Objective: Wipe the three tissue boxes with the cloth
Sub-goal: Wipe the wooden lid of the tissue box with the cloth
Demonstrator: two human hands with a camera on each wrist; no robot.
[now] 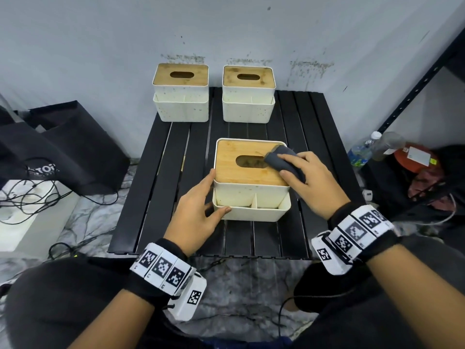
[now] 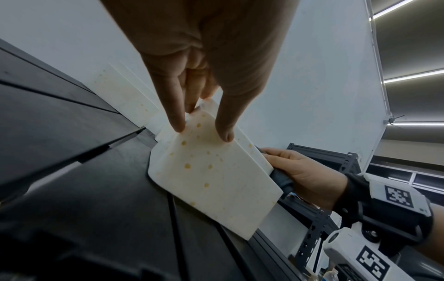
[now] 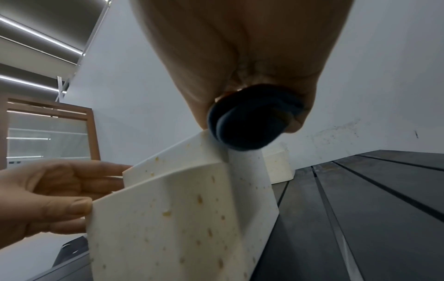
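Three white tissue boxes with bamboo lids stand on a black slatted table (image 1: 161, 177). Two are at the back, one left (image 1: 180, 96) and one right (image 1: 248, 99). The near box (image 1: 251, 195) carries yellowish spots on its walls (image 2: 211, 180) (image 3: 180, 218). My right hand (image 1: 286, 166) grips a bunched dark grey cloth (image 1: 275, 157) (image 3: 245, 125) and presses it on the right part of the near box's lid, beside the oval slot. My left hand (image 1: 216, 192) (image 2: 203, 133) braces the box's left side, fingers straight along the wall and thumb on the front corner.
Black bags (image 1: 63, 147) and a white unit with tangled cables (image 1: 30, 205) lie left of the table. Bottles (image 1: 364, 149) and clutter sit at the right under a black metal shelf frame (image 1: 415, 79). A stained wall stands right behind the back boxes.
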